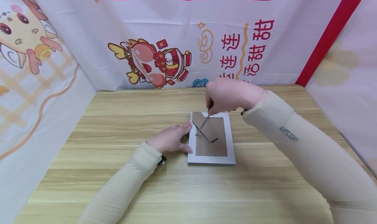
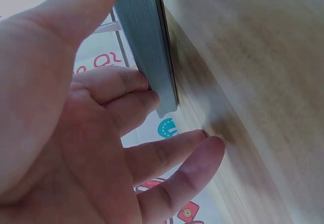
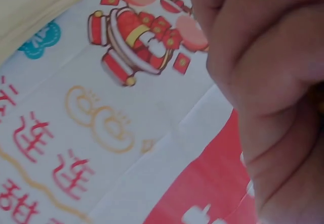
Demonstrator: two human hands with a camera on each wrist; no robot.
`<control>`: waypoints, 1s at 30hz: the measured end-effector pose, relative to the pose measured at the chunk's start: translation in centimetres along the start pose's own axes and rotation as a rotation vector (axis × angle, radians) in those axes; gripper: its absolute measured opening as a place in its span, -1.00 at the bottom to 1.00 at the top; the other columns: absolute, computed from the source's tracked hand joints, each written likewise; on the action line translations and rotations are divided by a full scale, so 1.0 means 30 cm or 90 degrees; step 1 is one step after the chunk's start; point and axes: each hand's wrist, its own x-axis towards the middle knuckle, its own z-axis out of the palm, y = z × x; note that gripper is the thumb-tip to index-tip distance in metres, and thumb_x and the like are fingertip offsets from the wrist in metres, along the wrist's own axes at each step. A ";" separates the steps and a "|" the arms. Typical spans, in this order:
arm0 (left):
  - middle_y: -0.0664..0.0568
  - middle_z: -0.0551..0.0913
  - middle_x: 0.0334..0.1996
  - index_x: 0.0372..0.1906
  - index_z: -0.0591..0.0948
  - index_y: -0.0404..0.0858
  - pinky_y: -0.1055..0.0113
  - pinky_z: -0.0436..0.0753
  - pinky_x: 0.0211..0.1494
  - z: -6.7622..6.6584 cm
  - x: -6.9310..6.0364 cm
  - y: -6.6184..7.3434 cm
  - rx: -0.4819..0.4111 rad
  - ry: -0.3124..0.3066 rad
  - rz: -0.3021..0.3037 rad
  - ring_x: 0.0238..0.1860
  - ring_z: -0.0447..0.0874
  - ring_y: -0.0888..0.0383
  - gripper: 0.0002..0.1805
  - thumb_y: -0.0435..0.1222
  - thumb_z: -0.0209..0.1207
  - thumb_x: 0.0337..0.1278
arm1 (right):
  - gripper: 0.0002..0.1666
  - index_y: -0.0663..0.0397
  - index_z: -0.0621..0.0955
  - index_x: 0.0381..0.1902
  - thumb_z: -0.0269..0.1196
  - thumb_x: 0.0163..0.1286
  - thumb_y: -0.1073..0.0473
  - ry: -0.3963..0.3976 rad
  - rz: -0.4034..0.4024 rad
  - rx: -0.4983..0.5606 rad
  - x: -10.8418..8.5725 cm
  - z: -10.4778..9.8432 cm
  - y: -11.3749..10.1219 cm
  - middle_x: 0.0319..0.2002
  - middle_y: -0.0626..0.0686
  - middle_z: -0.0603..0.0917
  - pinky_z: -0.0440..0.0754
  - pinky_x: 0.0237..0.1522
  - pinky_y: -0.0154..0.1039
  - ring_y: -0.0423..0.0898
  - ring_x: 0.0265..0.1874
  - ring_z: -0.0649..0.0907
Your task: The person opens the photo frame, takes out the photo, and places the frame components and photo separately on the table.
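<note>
A pale grey-white picture frame (image 1: 231, 135) lies on the wooden table, its brown backing board (image 1: 216, 149) facing up. My right hand (image 1: 228, 94) is above the frame, gripping a screwdriver (image 1: 204, 123) whose handle is mostly hidden in the fist. The thin shaft slants down to the backing's left inner edge. With thumb and fingers spread, my left hand (image 1: 173, 138) rests against the frame's left side. In the left wrist view, fingers (image 2: 134, 107) touch the frame's edge (image 2: 147, 47); others reach toward the tabletop. The right wrist view shows curled fingers (image 3: 273, 82), not the tool.
A dark bent line (image 1: 214, 140) crosses the backing board; whether it is a stand's edge I cannot tell. The wood-grain table (image 1: 141, 106) extends around the frame. Printed cloth (image 1: 176, 18) with red cartoon figures and writing hangs behind, and more cloth stands at both sides.
</note>
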 end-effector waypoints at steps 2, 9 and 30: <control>-0.14 0.11 0.52 0.52 0.16 -0.30 0.04 0.27 0.44 -0.002 0.001 0.001 0.001 -0.005 0.000 0.42 0.26 -0.17 0.13 0.16 0.40 -0.07 | -0.93 -0.06 0.75 -0.41 0.41 0.26 0.13 -0.017 0.013 -0.023 0.019 -0.023 -0.041 -0.48 -0.05 0.71 0.65 -0.54 -0.25 -0.13 -0.61 0.64; -0.16 0.09 0.52 0.53 0.14 -0.32 0.04 0.26 0.44 -0.005 -0.008 -0.005 -0.019 -0.004 0.015 0.43 0.24 -0.16 0.14 0.16 0.39 -0.06 | -0.87 0.00 0.65 -0.34 0.43 0.24 0.17 -0.033 -0.006 -0.145 0.075 -0.054 -0.175 -0.46 -0.04 0.68 0.60 -0.56 -0.28 -0.12 -0.60 0.62; -0.16 0.08 0.52 0.52 0.16 -0.32 0.06 0.25 0.45 0.000 -0.003 -0.006 -0.012 -0.001 0.010 0.44 0.21 -0.13 0.14 0.16 0.40 -0.06 | -0.91 -0.09 0.77 -0.35 0.41 0.29 0.06 0.001 0.049 0.033 -0.083 -0.024 0.058 -0.48 -0.05 0.69 0.64 -0.57 -0.23 -0.09 -0.63 0.63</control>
